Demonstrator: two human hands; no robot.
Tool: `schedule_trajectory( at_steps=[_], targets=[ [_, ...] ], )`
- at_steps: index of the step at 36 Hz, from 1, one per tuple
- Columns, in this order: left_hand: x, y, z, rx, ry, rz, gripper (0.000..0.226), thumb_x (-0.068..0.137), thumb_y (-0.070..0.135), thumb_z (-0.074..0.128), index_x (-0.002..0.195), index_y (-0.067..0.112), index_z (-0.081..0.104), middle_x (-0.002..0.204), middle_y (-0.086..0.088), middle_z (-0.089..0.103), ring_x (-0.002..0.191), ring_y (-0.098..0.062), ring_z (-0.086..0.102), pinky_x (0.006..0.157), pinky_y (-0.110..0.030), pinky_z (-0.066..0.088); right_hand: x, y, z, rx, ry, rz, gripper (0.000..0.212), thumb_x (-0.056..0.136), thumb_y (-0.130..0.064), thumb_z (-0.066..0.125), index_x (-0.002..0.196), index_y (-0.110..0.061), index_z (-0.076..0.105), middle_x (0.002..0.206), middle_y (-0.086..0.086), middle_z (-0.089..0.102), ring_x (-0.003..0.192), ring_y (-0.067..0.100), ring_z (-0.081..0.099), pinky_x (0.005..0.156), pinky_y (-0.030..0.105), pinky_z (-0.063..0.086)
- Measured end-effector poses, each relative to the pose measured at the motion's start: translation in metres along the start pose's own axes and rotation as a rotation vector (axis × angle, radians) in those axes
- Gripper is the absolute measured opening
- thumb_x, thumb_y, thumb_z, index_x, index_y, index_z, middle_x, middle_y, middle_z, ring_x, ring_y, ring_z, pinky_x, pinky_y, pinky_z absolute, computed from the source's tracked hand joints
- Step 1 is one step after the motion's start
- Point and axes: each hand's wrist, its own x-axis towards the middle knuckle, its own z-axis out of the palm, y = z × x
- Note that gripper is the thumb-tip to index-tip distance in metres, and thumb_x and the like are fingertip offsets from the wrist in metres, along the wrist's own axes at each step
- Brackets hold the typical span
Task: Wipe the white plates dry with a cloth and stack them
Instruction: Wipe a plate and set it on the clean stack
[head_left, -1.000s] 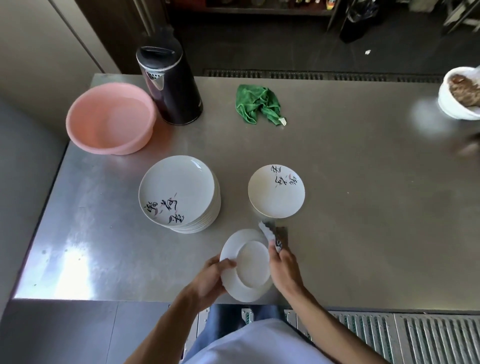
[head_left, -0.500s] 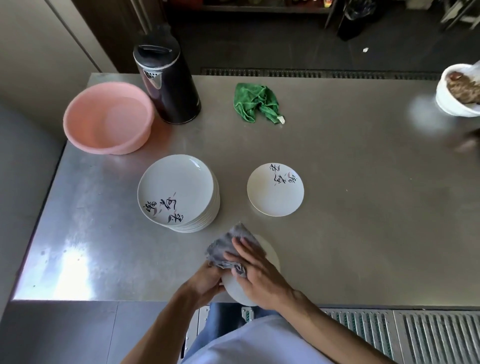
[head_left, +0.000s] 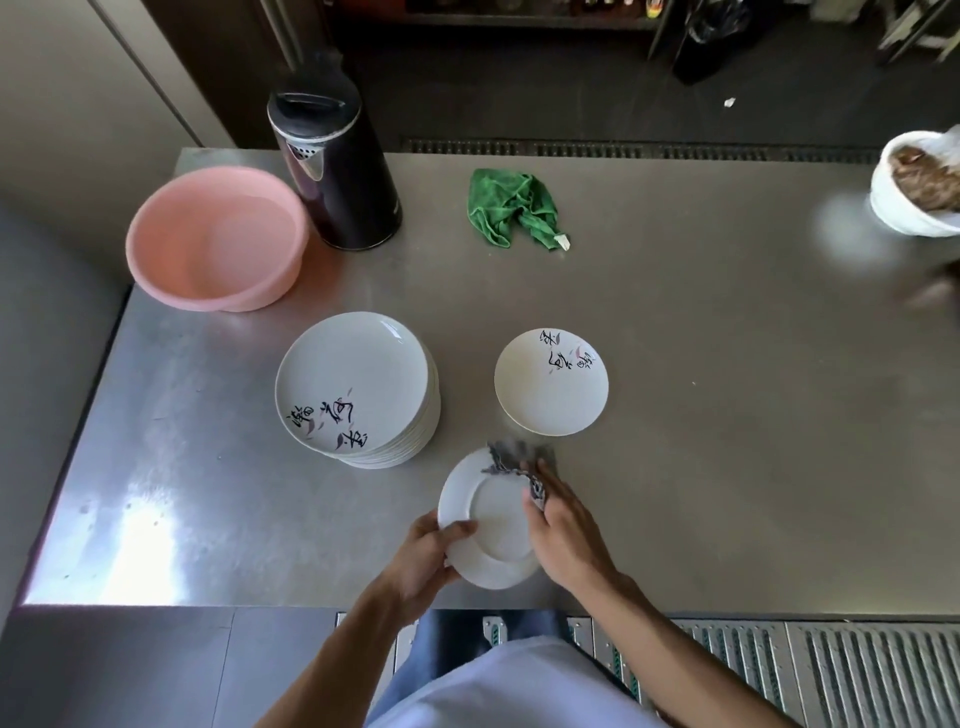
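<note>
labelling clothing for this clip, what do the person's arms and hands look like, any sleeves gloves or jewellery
Both forearms are bare as far as the frame shows, no sleeves. The left hand and right hand wear no gloves, and no watch, ring or bracelet shows. A white garment covers the body below.

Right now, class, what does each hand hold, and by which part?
Left hand grips the white plate by its near-left rim; right hand holds a bunched grey cloth at the plate's far-right edge.

Your right hand (head_left: 566, 535) has swept the grey cloth (head_left: 506, 460) from the middle of the plate (head_left: 493, 519) to its far right rim. The plate's base, covered half a second ago, now shows bare.
</note>
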Motion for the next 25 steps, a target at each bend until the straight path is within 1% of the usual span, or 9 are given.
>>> schedule_trajectory(
  at_steps=[4, 9, 11, 14, 16, 19, 21, 23, 25],
  targets=[
    [-0.003, 0.006, -0.002, 0.048, -0.045, 0.008, 0.048, 0.083, 0.030, 0.073, 0.128, 0.015, 0.067, 0.120, -0.018, 0.072, 0.104, -0.029, 0.068, 0.090, -0.044, 0.057, -0.002, -0.016, 0.000, 0.106, -0.009, -0.126, 0.047, 0.104, -0.024, 0.044, 0.151, -0.025, 0.039, 0.156, -0.011, 0.036, 0.147, 0.005, 0.028, 0.112, 0.006, 0.016],
    [-0.001, 0.001, -0.004, 0.093, -0.062, -0.012, 0.033, 0.096, 0.005, 0.063, 0.130, 0.002, 0.062, 0.124, -0.024, 0.069, 0.100, -0.031, 0.068, 0.094, -0.047, 0.055, -0.005, -0.014, 0.020, -0.159, -0.205, -0.511, 0.046, 0.105, -0.029, 0.044, 0.149, -0.015, 0.045, 0.162, 0.005, 0.025, 0.152, 0.019, 0.014, 0.125, 0.033, 0.011],
    [-0.004, 0.001, -0.004, 0.079, -0.078, -0.011, 0.033, 0.094, 0.009, 0.067, 0.128, 0.010, 0.067, 0.116, -0.017, 0.074, 0.096, -0.026, 0.070, 0.089, -0.042, 0.057, 0.002, -0.003, 0.017, -0.210, -0.172, -0.440, 0.047, 0.106, -0.029, 0.038, 0.152, -0.017, 0.041, 0.164, 0.006, 0.023, 0.153, 0.022, 0.014, 0.125, 0.039, 0.013],
    [-0.006, 0.003, -0.003, 0.064, -0.098, -0.016, 0.042, 0.086, 0.015, 0.078, 0.127, 0.021, 0.069, 0.114, -0.013, 0.074, 0.098, -0.026, 0.071, 0.087, -0.041, 0.059, 0.009, 0.004, 0.013, -0.148, -0.035, -0.151, 0.053, 0.105, -0.026, 0.035, 0.157, -0.020, 0.027, 0.165, 0.006, 0.020, 0.153, 0.026, 0.013, 0.124, 0.042, 0.018],
    [-0.005, 0.002, -0.003, 0.054, -0.094, -0.012, 0.041, 0.087, 0.013, 0.076, 0.126, 0.017, 0.068, 0.115, -0.015, 0.073, 0.097, -0.026, 0.071, 0.082, -0.039, 0.059, 0.002, 0.000, 0.020, -0.202, -0.061, -0.310, 0.053, 0.103, -0.030, 0.037, 0.155, -0.019, 0.034, 0.164, 0.009, 0.022, 0.153, 0.029, 0.015, 0.124, 0.044, 0.016],
    [-0.002, 0.000, -0.005, 0.030, -0.071, -0.001, 0.034, 0.093, 0.004, 0.066, 0.127, 0.008, 0.064, 0.114, -0.018, 0.072, 0.095, -0.028, 0.070, 0.081, -0.039, 0.058, -0.007, -0.003, 0.025, -0.280, -0.177, -0.518, 0.050, 0.104, -0.037, 0.037, 0.152, -0.022, 0.040, 0.166, 0.003, 0.018, 0.154, 0.021, 0.008, 0.126, 0.036, 0.009],
    [-0.002, 0.002, -0.003, 0.045, -0.079, -0.001, 0.038, 0.091, 0.008, 0.070, 0.129, 0.012, 0.065, 0.115, -0.016, 0.072, 0.097, -0.027, 0.070, 0.082, -0.039, 0.058, 0.002, -0.001, 0.024, -0.285, -0.029, -0.391, 0.044, 0.102, -0.025, 0.045, 0.143, -0.011, 0.053, 0.156, 0.015, 0.039, 0.147, 0.032, 0.032, 0.122, 0.046, 0.023],
    [-0.002, 0.003, 0.000, 0.063, -0.092, -0.013, 0.039, 0.090, 0.009, 0.072, 0.129, 0.016, 0.066, 0.115, -0.014, 0.073, 0.099, -0.027, 0.069, 0.084, -0.040, 0.059, 0.007, -0.004, 0.021, -0.279, 0.071, -0.166, 0.046, 0.098, -0.020, 0.049, 0.142, -0.006, 0.054, 0.149, 0.020, 0.047, 0.140, 0.038, 0.043, 0.118, 0.054, 0.028],
    [-0.001, 0.004, 0.004, 0.081, -0.094, -0.006, 0.034, 0.092, 0.006, 0.069, 0.125, 0.014, 0.067, 0.114, -0.015, 0.073, 0.097, -0.028, 0.070, 0.083, -0.040, 0.059, 0.001, -0.004, 0.025, -0.232, 0.016, -0.319, 0.047, 0.098, -0.024, 0.049, 0.143, -0.010, 0.054, 0.153, 0.016, 0.044, 0.143, 0.036, 0.038, 0.120, 0.047, 0.028]
  ],
)
